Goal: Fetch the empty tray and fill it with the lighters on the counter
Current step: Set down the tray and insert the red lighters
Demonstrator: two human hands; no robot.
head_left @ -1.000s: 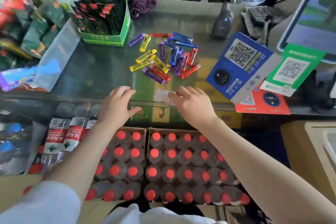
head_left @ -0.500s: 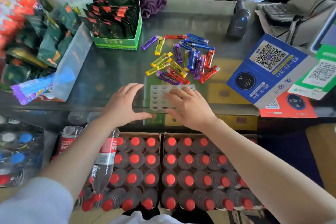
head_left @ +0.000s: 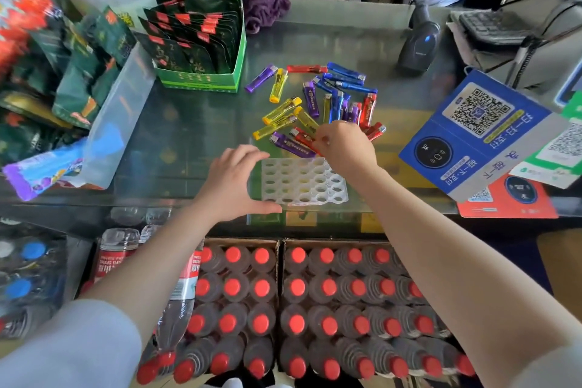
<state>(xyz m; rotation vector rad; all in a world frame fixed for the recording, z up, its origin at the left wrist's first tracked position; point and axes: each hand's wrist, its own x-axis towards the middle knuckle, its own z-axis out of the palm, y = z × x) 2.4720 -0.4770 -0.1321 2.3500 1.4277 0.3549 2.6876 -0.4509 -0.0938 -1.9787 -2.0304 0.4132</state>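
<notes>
An empty white tray (head_left: 302, 181) with rows of round holes lies on the glass counter (head_left: 189, 142) near its front edge. Just behind it is a loose pile of lighters (head_left: 318, 104) in yellow, purple, blue and red. My left hand (head_left: 233, 183) is spread at the tray's left side, fingers relaxed and thumb along its front left corner. My right hand (head_left: 345, 146) reaches over the tray's far right corner into the pile, and its curled fingertips pinch a red lighter (head_left: 304, 137) at the pile's near edge.
A green display box (head_left: 201, 79) of dark packets stands back left, with snack bags (head_left: 78, 88) further left. A barcode scanner (head_left: 419, 44) and keyboard (head_left: 491, 28) sit back right. Blue (head_left: 482, 135) and red (head_left: 507, 201) QR signs lie to the right. Bottle crates (head_left: 315, 309) stand below the counter.
The tray came onto the counter's front edge. My right hand left the tray and moved forward to the lighters. My left hand stays at the tray's left side.
</notes>
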